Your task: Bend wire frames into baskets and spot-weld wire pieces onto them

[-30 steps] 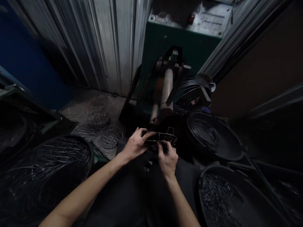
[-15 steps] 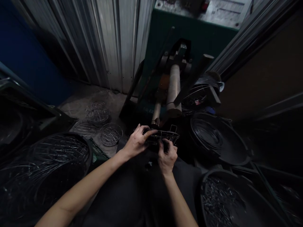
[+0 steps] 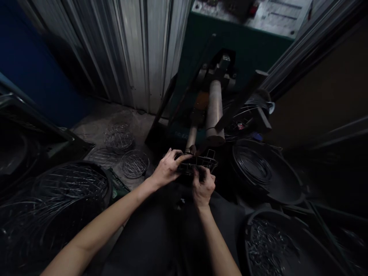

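A round wire basket with a small upright wire loop at its right is held between my two hands, below the electrode arms of a green machine. My left hand grips the basket's left side, thumb and fingers pressed round the wire. On the near side, my right hand pinches the basket wall with bent fingers. Just beyond the basket, the tip of the lower metal arm meets its rim; contact is too dark to tell. The thick upper cylinder hangs above and to the right.
Wire discs lie on the floor at the left, beside a large tub of wire pieces. At the right stand a basin with coiled wire and another with small metal pieces. A corrugated wall rises behind.
The basket has tilted, so its open ring shows wider, and its far rim has come up nearer the lower arm. Both hands keep their hold. The view has shifted slightly.
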Available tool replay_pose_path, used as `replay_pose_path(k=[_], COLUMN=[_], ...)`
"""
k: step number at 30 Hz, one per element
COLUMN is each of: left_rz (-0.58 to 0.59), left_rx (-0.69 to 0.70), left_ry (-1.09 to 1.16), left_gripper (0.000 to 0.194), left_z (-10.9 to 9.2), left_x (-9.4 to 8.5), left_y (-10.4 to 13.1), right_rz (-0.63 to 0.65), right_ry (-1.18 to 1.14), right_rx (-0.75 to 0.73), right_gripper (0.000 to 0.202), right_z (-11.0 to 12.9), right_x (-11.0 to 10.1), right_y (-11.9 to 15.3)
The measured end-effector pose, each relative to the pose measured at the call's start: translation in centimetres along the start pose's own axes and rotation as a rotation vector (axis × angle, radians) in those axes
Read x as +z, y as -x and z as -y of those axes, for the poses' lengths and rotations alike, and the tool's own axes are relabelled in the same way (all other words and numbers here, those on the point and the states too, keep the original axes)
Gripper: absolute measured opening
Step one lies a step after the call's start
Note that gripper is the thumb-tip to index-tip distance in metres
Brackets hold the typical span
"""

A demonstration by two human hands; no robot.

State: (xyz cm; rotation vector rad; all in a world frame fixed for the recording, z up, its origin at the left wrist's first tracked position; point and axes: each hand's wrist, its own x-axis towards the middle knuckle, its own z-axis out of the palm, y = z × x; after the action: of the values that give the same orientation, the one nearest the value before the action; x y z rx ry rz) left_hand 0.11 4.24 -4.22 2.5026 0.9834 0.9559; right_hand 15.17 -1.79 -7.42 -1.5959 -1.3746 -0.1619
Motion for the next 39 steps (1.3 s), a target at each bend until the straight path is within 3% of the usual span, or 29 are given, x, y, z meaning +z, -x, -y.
replay_pose_path(k=[9, 13, 16, 19, 22, 26, 30, 33, 36, 39], left_rz=[-0.096, -0.116, -0.104, -0.1, -0.053, 0.149, 0.4, 0.467, 0.38, 0.269], left_rx=[0.071, 0.11, 0.125, 0.088, 0.006, -0.071, -0.064, 0.004, 0.019, -0.017], left_ry=[-0.088, -0.102, -0.059, 0.01, 0.115, 0.194, 0.11, 0.155, 0.188, 0.18], left_gripper=[0.053, 0.052, 0.055, 0.055, 0.061, 0.074, 0.084, 0.081, 0.084, 0.089], left_z=[0.6, 1.1, 1.5, 1.5, 0.3, -2.7, -4.3, -4.7, -3.8, -2.2], left_x=[0.7, 1.0, 0.9, 0.4, -0.5, -1.5, 0.2, 1.7, 2.2, 2.1], left_y=[0.1, 0.2, 0.2, 0.5, 1.6, 2.7, 1.3, 1.1, 2.9, 5.6], right_rz=[-0.014, 0.022, 0.062, 0.067, 0.048, 0.108, 0.346, 0.478, 0.609, 0.678], right_ry=[-0.009, -0.034, -0.077, -0.135, -0.038, 0.315, 0.668, 0.708, 0.691, 0.672], right_rx=[-0.035, 0.056, 0.124, 0.166, 0.247, 0.53, 0.856, 0.962, 1.03, 1.038], right_gripper=[0.027, 0.027, 0.029, 0.028, 0.028, 0.03, 0.03, 0.025, 0.021, 0.022], right_z=[-0.6, -0.3, 0.6, 1.0, -0.9, -6.2, -12.4, -16.2, -18.7, -19.4], right_x=[0.7, 1.2, 0.4, -3.3, -9.7, -19.6, -26.6, -27.9, -26.7, -25.4], right_y=[0.0, 0.0, -0.2, 0.8, 3.4, 7.8, 11.7, 13.9, 15.3, 16.1])
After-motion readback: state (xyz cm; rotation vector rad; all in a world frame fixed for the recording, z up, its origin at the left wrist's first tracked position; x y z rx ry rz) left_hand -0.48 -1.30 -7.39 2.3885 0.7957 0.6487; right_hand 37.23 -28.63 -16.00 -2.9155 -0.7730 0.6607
